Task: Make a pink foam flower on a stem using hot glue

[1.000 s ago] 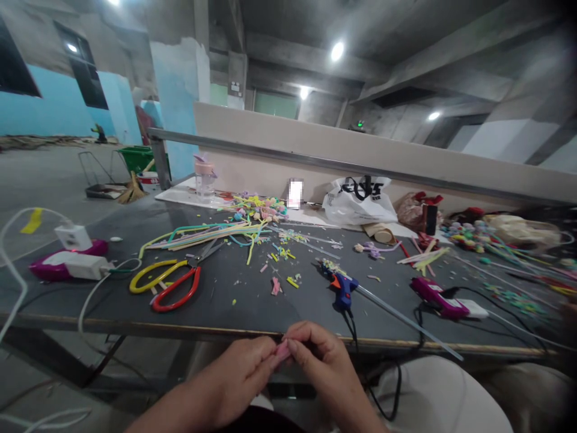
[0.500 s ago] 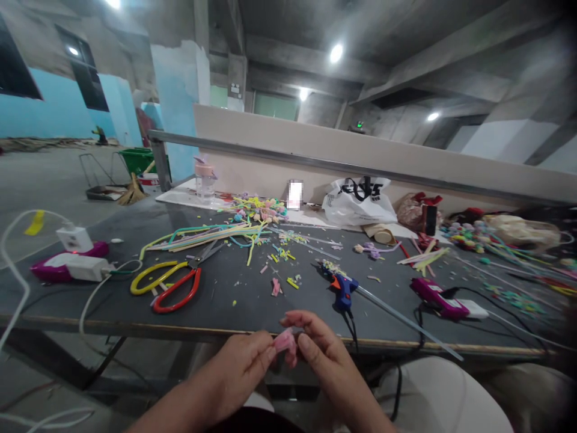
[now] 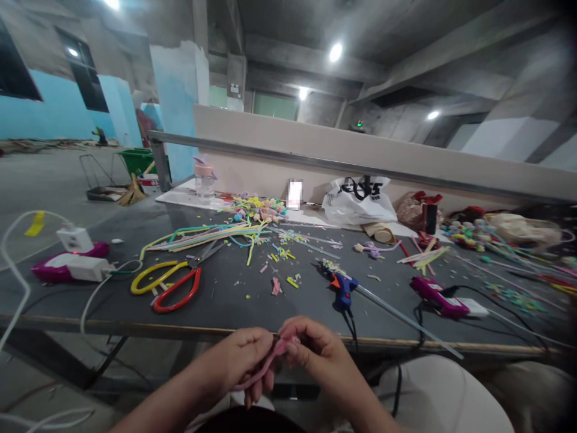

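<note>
Hands meet just below the near edge of the grey worktable (image 3: 225, 300), down at 6 o'clock in the view. The left hand (image 3: 234, 361) and right hand (image 3: 315, 355) both pinch a pink pipe cleaner (image 3: 270, 361): its upper end sits between the right thumb and fingertips, and the rest curves down and left under the left fingers, which curl around it. The two hands are almost touching, knuckles up.

On the table, at about 12 o'clock from the hands, lie a few cut pink and yellow scraps (image 3: 282, 282). A blue glue gun (image 3: 342, 287) rests at 1 o'clock, its cord dropping over the table edge just right of the right hand. At 10 o'clock, two pairs of scissors, one with red handles (image 3: 178, 291) and one with yellow handles (image 3: 155, 275), lie crossed over each other. Beyond them is a bundle of long coloured pipe cleaners (image 3: 202, 236). A purple power strip (image 3: 439, 297) sits at 2 o'clock, and a white plastic bag (image 3: 358, 201) is well back by the wall.
</note>
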The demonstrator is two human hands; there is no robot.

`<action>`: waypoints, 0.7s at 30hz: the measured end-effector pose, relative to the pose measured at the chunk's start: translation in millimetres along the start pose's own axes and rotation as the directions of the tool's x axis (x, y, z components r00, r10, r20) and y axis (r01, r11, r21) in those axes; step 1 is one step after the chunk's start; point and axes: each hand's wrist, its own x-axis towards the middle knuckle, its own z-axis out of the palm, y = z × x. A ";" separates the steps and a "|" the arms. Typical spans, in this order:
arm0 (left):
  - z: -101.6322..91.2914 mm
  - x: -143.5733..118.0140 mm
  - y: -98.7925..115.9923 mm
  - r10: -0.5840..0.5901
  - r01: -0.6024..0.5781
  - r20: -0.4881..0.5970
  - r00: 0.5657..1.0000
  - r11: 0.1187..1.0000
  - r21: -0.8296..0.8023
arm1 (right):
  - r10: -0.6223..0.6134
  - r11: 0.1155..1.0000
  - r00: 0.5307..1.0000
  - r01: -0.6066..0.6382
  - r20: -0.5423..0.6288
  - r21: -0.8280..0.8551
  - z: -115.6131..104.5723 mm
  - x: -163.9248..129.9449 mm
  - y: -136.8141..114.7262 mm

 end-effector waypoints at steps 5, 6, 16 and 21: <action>1.6 -1.0 0.7 -0.062 0.069 0.062 0.996 0.991 -0.116 | -0.018 0.999 0.997 0.021 0.076 -0.034 1.2 0.3 0.1; 1.8 -1.7 1.4 -0.072 0.079 0.068 0.995 0.990 -0.118 | -0.013 0.999 0.997 0.016 0.082 -0.043 1.0 0.7 0.7; 1.2 -4.4 -1.0 -0.071 0.080 0.073 0.995 0.988 -0.130 | 0.030 0.984 0.998 -0.019 0.062 -0.176 0.5 1.5 3.2; 0.7 -0.8 -9.1 0.067 -0.052 0.090 0.994 0.986 -0.160 | 0.063 0.993 0.995 -0.055 0.072 -0.108 3.9 -1.4 -4.1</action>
